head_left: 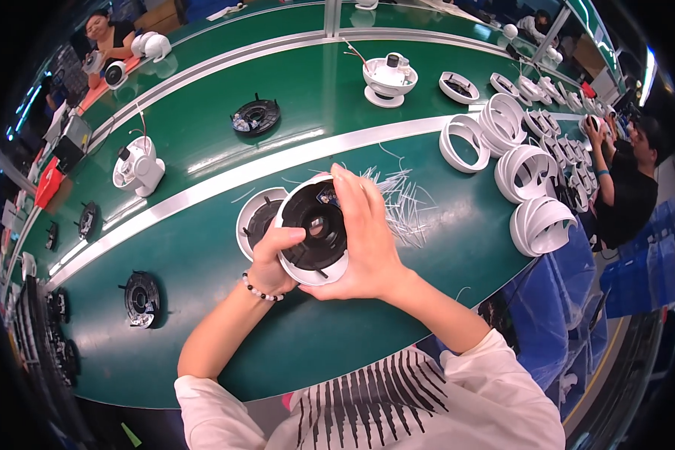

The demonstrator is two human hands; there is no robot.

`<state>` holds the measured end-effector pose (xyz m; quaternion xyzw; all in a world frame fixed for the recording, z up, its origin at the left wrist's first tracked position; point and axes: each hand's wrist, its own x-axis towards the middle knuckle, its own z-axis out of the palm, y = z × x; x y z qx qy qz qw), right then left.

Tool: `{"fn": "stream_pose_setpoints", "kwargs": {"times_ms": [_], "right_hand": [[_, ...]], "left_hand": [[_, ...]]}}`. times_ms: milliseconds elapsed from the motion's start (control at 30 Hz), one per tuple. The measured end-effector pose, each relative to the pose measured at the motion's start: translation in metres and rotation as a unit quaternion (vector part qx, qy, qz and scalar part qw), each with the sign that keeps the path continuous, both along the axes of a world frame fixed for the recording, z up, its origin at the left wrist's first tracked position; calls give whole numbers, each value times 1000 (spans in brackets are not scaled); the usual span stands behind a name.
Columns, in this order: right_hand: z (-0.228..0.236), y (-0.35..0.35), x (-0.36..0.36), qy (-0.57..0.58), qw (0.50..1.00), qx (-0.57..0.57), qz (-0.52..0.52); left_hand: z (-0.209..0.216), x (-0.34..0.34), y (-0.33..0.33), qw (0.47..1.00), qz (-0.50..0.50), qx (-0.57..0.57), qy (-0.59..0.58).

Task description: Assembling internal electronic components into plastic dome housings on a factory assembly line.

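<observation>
Both my hands grip a round white camera housing [316,251] with a black ring-shaped insert and a lens-like centre, held tilted above the green table. My left hand [273,264], with a beaded bracelet at the wrist, wraps its left side, the thumb on the black insert. My right hand [367,236] clasps the right side, fingers over the upper rim. Just behind, a second white housing [246,217] with a black insert is partly hidden. A pile of thin white strips [406,201] lies to the right of my right hand.
Stacked white rings [529,171] stand at the right. A black ring part [142,298] lies at the left. On the belt beyond the white rail [202,184] are another black ring part [256,117] and white camera bodies [388,77]. Co-workers [628,180] sit right and far left.
</observation>
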<state>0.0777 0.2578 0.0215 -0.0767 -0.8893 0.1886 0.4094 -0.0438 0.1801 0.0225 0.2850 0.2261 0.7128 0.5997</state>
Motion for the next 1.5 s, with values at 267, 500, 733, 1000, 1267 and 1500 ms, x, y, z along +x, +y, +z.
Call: {"fn": "stream_pose_setpoints", "kwargs": {"times_ms": [267,500,733,1000,1267,1500], "right_hand": [[-6,40,8,-11,999,-34,-28],[0,80,20,30,989,18,-141],[-26,198,84,-18,930,70,-361],[-35,244,100,-88,940,-15,-330],[26,147,96,-17,965,132,-226],[38,5,137,-190,969,114,113]], "left_hand": [[17,-24,62,984,53,-162,-60],[0,-96,200,961,133,-213,115],[-22,-120,284,879,173,-306,322],[5,-170,269,315,288,-271,863],[-31,-199,210,537,324,-335,703],[8,-160,107,882,311,-223,275]]}}
